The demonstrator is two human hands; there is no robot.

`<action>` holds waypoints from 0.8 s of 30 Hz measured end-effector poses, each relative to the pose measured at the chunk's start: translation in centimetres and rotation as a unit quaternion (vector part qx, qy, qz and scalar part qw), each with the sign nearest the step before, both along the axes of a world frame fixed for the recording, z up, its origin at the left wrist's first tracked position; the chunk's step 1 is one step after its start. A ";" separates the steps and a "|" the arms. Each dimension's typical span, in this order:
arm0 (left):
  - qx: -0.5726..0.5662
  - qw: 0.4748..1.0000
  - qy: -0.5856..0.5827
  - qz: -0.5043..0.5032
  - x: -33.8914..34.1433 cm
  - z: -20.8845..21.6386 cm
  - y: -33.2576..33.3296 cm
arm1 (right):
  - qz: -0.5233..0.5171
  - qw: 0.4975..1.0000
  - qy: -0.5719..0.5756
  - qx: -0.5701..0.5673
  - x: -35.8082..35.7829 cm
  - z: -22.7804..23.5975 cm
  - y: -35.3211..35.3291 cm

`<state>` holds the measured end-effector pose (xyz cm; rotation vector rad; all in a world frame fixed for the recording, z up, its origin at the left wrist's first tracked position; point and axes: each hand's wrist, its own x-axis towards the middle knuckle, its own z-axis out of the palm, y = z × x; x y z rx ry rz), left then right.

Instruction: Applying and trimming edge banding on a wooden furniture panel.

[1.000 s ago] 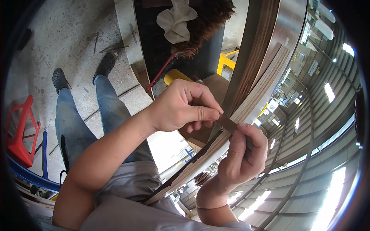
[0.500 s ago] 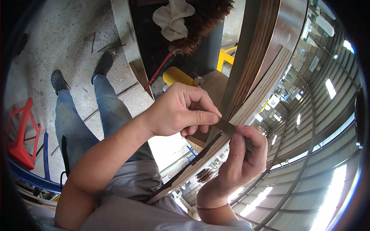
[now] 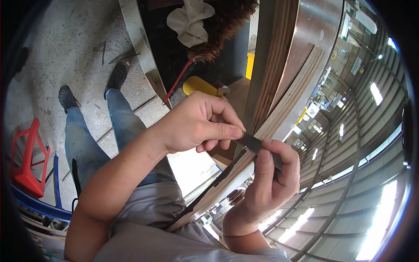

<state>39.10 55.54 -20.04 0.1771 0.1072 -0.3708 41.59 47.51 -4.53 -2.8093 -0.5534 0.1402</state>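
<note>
Between my two hands is a thin, dark flat strip [image 3: 253, 143], slanting down to the right; its exact kind I cannot make out. My left hand [image 3: 192, 126] pinches its upper-left end between thumb and forefinger, the other fingers curled in. At the lower-right end, my right hand [image 3: 273, 185] grips it between thumb and bent fingers, which hide part of it. Just behind the strip runs the layered plywood edge [image 3: 290, 94] of a long panel, whose near end reaches back toward my waist.
Past my left hand lie a yellow cylinder [image 3: 197, 86] and a brown feather duster [image 3: 229, 32] with a red handle, a white cloth [image 3: 190, 26] against it. A red plastic frame [image 3: 31, 168] and a blue bar [image 3: 56, 181] stand at the left on the concrete floor [image 3: 83, 39].
Both hands have shifted slightly left along with the strip, keeping their pinch on it. The whole view has moved a little, and slightly more of the strip shows between the fingers.
</note>
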 end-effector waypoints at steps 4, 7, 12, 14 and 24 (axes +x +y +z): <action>-0.010 1.000 0.004 -0.003 0.0 0.0 0.1 | 0.010 1.000 0.007 -0.009 0.2 0.3 0.0; 0.001 1.000 -0.004 -0.020 0.0 0.1 0.3 | 0.008 1.000 0.001 0.010 0.2 0.0 -0.1; -0.023 0.998 -0.015 -0.049 -1.2 -0.5 -0.5 | 0.038 0.999 0.012 -0.010 -0.4 0.3 -0.8; -0.031 0.999 0.000 -0.010 -1.4 0.0 -1.2 | 0.066 0.997 0.019 -0.016 -0.7 0.3 -1.1; -0.040 0.991 0.006 0.126 -0.1 1.3 0.7 | -0.088 0.922 -0.067 0.371 -1.0 -0.4 -3.1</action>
